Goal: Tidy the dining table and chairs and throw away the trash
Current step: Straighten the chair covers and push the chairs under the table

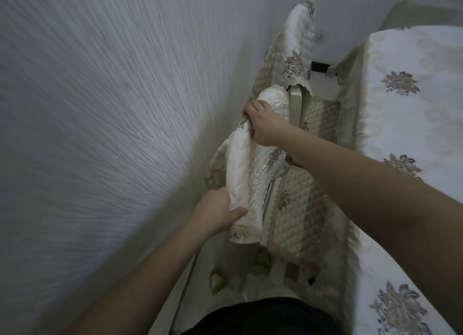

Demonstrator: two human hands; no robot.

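A cream quilted chair-back cover (240, 169) with lace trim and flower embroidery sits bunched on the back of the near chair, which stands beside the wall. My left hand (215, 214) grips the cover's lower near end. My right hand (263, 124) grips its upper far end, close to the chair's bare beige frame (297, 109). The near chair's quilted seat cushion (298, 217) lies to the right of the cover. A second chair back (298, 46) with a matching cover stands further off. The dining table (411, 114) on the right wears a white flowered cloth.
A textured grey-white wall (112, 121) runs close along the left. The chairs fill the narrow gap between wall and table. A wall socket (320, 37) shows at the far end. My dark clothing (260, 317) is at the bottom edge.
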